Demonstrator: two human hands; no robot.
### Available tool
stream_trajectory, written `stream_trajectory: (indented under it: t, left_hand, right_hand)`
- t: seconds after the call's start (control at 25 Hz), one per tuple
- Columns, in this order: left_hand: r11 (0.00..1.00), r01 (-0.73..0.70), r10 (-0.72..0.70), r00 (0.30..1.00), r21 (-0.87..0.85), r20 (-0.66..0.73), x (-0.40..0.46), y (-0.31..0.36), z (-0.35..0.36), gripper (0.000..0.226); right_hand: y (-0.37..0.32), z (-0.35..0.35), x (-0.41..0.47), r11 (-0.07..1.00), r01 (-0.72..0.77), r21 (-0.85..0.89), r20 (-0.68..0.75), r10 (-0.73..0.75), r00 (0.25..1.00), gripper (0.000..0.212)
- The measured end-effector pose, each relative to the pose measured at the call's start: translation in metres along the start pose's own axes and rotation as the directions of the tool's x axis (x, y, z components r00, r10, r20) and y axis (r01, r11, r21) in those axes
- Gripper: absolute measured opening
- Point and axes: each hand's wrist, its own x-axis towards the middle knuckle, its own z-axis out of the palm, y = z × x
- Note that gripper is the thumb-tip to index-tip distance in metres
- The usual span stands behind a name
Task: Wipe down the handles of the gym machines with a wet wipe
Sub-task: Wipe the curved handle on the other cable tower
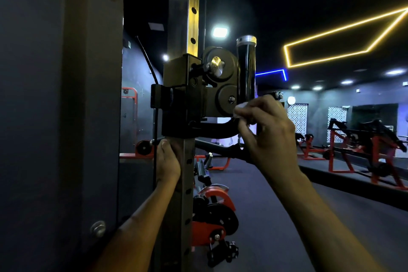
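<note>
A black upright handle (246, 68) with a silver cap stands on the pulley carriage (198, 95) of a cable machine. My right hand (267, 132) grips the base of this handle, with a white wet wipe (241, 107) bunched between fingers and handle. Most of the wipe is hidden under my fingers. My left hand (168, 159) holds the perforated steel post (184, 172) just below the carriage, fingers curled round its far side.
A dark panel (55, 117) with bolts fills the left. A second red and black pulley carriage (212, 212) sits lower on the post. Red framed machines (364, 150) stand at the right, across a dark floor aisle (287, 216). A black cable (155, 130) runs beside the post.
</note>
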Motion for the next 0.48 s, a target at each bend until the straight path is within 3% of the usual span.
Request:
stream_trajectory:
  t: [0.48]
  left_hand:
    - [1.000,-0.022,0.022,1.000,0.004,-0.009,0.003,-0.006,0.000,0.041]
  right_hand:
    - [-0.004,0.007,-0.015,0.997,0.071,0.006,-0.027,-0.071,0.997,0.013]
